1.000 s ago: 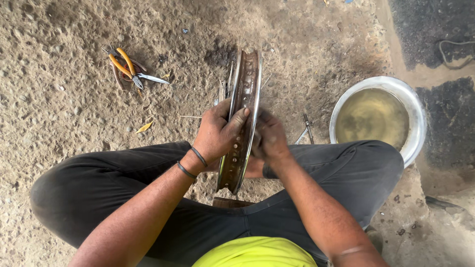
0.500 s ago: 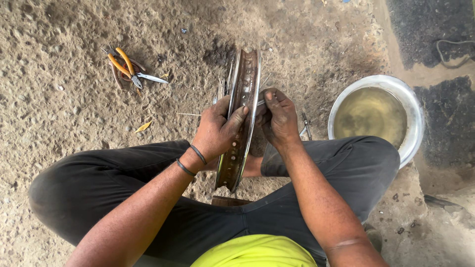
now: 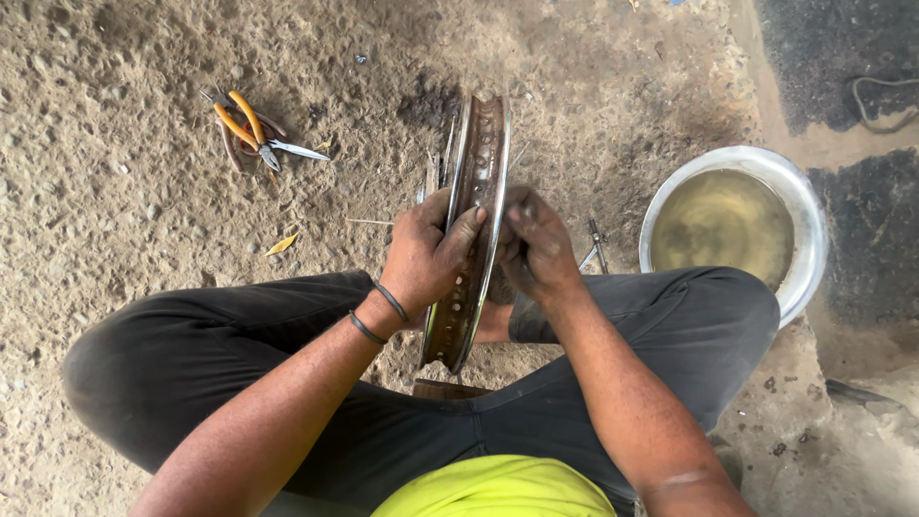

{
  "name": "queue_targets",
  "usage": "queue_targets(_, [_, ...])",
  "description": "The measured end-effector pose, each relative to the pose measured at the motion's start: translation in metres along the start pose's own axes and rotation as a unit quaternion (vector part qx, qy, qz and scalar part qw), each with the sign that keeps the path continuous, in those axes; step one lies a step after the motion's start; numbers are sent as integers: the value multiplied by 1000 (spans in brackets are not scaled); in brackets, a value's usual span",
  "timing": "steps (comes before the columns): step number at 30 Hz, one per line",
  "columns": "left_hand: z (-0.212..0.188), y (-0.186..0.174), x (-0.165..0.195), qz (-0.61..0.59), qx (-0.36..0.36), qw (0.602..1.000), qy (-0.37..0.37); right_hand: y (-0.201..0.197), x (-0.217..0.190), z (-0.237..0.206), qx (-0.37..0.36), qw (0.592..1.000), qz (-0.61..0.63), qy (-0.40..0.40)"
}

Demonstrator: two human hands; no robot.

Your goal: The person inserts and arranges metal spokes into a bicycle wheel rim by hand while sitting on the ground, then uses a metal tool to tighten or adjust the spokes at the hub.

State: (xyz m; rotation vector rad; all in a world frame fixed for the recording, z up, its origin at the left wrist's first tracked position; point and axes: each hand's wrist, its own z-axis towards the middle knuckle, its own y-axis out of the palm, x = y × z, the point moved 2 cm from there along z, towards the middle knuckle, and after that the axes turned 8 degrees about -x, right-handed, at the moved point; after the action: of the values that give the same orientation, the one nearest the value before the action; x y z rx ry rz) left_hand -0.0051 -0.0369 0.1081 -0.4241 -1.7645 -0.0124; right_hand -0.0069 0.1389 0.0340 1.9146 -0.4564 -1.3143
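A rusty metal wheel rim (image 3: 481,153) stands upright on edge between my crossed legs, seen edge-on. My left hand (image 3: 429,257) grips the rim's left side, thumb over its inner face. My right hand (image 3: 536,244) is curled against the rim's right side, its fingers blurred; whatever it pinches there is hidden. Thin spokes (image 3: 436,177) stick out beside the rim on the left.
Orange-handled pliers and other hand tools (image 3: 251,134) lie on the dirt at the upper left. A metal basin (image 3: 802,225) of murky water stands at the right, by my knee. A small tool (image 3: 595,244) lies on the ground just right of the rim.
My right hand has shifted up along the rim's right side. The left hand keeps its grip and the rim stays upright.
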Motion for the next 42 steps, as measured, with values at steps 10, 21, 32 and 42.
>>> queue_targets(10, [1,-4,1,22,6,1000,9,10,-8,-9,14,997,10,-76])
queue_targets(21, [6,1,4,53,-7,998,14,0,-15,39,55,970,-48,-232])
queue_targets(32, [10,0,1,67,-58,996,-31,-8,-21,118,-14,909,-236,-342])
queue_targets(42, [1,-1,-5,-4,-19,1000,-11,8,-4,20,164,943,-241,-161])
